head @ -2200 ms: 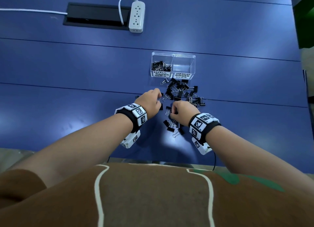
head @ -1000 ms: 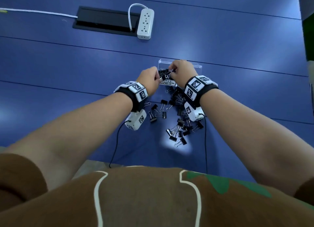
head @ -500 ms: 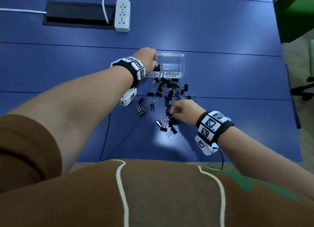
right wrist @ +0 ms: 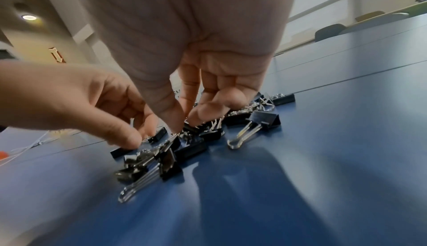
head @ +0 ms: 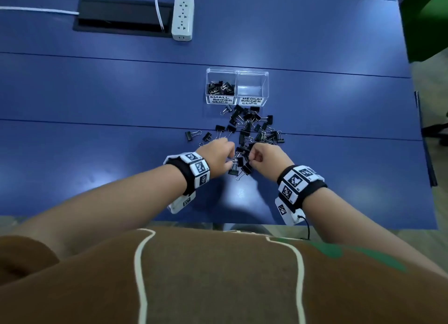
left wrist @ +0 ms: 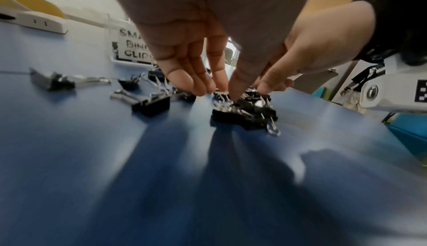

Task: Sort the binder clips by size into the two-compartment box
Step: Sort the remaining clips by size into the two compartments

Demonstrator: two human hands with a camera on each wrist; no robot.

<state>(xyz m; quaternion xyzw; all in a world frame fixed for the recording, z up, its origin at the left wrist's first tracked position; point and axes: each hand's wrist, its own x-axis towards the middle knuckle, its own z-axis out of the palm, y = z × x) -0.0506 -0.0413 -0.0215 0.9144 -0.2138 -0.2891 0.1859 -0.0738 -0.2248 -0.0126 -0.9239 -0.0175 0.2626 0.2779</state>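
A clear two-compartment box [head: 237, 72] stands mid-table. Its left half, labelled small, holds several black clips [head: 221, 88]; its right half, labelled medium [head: 251, 90], holds none. Black binder clips [head: 252, 127] lie scattered in front of it. Both hands reach into the nearest cluster [head: 238, 164]. My left hand [head: 231, 158] points its fingers down, and thumb and fingertips close on a binder clip [left wrist: 222, 93]. My right hand [head: 249, 157] pinches another clip [right wrist: 191, 128] between thumb and forefinger. The wrist views show the left hand [left wrist: 220, 90] and the right hand [right wrist: 183, 124] almost touching.
A white power strip [head: 183, 18] and a black cable hatch [head: 121, 15] lie at the far side of the blue table [head: 97, 93]. A few lone clips [head: 192, 135] lie left of the pile. The table's near edge [head: 218, 220] runs just behind my wrists.
My left hand has come back from the box's small compartment to the near cluster, beside the right hand, which stayed at the clips. The head view has shifted a little.
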